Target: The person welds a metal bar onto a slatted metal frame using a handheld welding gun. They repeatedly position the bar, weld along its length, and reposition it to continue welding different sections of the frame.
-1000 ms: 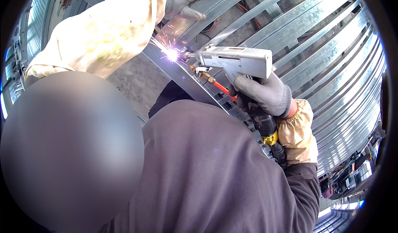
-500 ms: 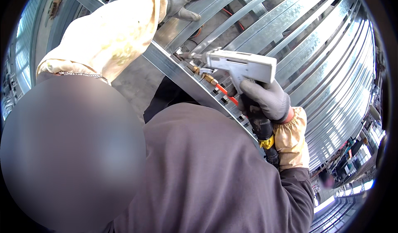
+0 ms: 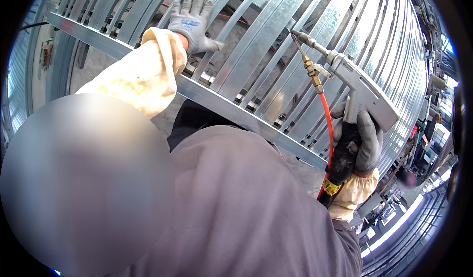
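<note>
My left hand (image 3: 193,23), in a grey work glove and a pale cuff, rests on the galvanized metal bars (image 3: 256,45) with its fingers spread. In my gloved right hand (image 3: 368,141) is a grey pistol-shaped welding gun (image 3: 367,92), gripped by its black handle. Its nozzle points up and left over the bars, apart from the near rail (image 3: 221,100). A brass fitting (image 3: 314,74) sits beside the nozzle, with a red hose (image 3: 328,121) running down from it. Yellow tape (image 3: 331,187) wraps the black cable below my hand.
The parallel bars form a large frame that stretches away to the right and far left. Concrete floor (image 3: 98,67) shows beneath and beside the rail. Cluttered shop equipment (image 3: 433,134) stands along the right edge.
The welding gun's nozzle has come away from the joint at the rail, and the gun has moved right. My left hand has turned, its fingers now pointing away from me. The view has shifted.
</note>
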Demonstrator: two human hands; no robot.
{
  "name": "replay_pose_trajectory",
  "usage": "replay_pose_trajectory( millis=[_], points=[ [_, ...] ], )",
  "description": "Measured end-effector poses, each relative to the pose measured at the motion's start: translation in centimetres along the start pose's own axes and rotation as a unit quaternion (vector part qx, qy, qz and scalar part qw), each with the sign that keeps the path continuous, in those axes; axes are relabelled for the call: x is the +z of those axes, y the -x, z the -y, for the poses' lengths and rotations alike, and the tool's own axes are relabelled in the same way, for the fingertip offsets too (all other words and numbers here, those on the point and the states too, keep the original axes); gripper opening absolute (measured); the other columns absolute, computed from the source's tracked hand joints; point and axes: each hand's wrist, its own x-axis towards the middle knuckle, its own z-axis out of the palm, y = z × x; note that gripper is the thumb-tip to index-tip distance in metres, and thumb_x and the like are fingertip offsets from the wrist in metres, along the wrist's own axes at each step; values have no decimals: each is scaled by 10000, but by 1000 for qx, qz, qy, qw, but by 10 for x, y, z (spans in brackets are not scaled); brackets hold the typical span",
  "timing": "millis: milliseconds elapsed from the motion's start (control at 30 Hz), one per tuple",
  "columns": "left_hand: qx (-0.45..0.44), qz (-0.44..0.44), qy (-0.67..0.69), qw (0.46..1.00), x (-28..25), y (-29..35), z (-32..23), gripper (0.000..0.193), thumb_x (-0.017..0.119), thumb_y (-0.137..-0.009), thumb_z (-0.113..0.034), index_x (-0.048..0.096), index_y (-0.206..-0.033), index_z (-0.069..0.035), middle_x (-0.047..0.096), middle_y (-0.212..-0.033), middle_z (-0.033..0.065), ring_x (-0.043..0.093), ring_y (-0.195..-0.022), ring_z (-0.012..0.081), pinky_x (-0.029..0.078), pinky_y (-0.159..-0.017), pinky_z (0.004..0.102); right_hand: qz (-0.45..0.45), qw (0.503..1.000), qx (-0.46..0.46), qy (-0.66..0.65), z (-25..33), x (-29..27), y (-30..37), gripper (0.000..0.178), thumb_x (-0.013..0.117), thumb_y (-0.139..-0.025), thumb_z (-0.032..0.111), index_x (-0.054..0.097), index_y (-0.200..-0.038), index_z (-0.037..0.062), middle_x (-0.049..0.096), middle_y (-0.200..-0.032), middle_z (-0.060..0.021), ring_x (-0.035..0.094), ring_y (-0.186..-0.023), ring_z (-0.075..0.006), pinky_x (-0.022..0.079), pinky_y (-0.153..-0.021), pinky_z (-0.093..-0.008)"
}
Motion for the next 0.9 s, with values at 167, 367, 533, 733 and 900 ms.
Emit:
replay_pose_trajectory(
  millis=[167, 367, 533, 733, 900],
  points=[
    [-8, 61, 6, 998, 8, 24, -20, 1305, 775, -709, -650, 44, -1652, -120, 50, -1693, 236, 54, -1564, 446, 108, -1264, 539, 30, 999, 26, -10, -13, -32, -6, 485, 582, -977, 186, 487, -1356, -101, 674, -987, -242, 646, -618, -203, 468, -476, -258],
    [-46, 66, -48, 996, 26, 31, -31, 1287, 808, -705, -521, 38, -1646, -99, 50, -1695, 230, 58, -1558, 469, 148, -1257, 540, 117, 992, 38, 36, -26, -54, -36, 495, 593, -993, 325, 568, -1208, -120, 681, -974, -229, 612, -580, -175, 482, -477, -278],
    [-40, 31, -28, 998, 35, 34, -19, 1271, 808, -700, -502, 46, -1651, -137, 59, -1698, 216, 76, -1556, 464, 168, -1254, 543, 217, 970, 100, 43, -37, -54, -58, 478, 637, -972, 278, 570, -1266, -92, 706, -944, -162, 637, -616, -143, 470, -490, -245],
    [-15, -4, 18, 1000, 42, 30, -13, 1301, 863, -654, -508, 96, -1648, -168, 95, -1696, 201, 121, -1548, 465, 238, -1247, 531, 290, 946, 135, 57, -48, -45, -71, 478, 656, -975, 261, 565, -1299, -79, 716, -924, -113, 624, -604, -85, 448, -480, -203],
    [-33, 7, 37, 999, 28, 30, -19, 1313, 914, -616, -507, 153, -1638, -187, 130, -1691, 177, 151, -1541, 457, 258, -1238, 546, 355, 915, 182, 64, -63, -13, -79, 417, 674, -972, 281, 611, -1216, -52, 709, -905, -86, 601, -576, -69, 434, -471, -189]
  ],
)
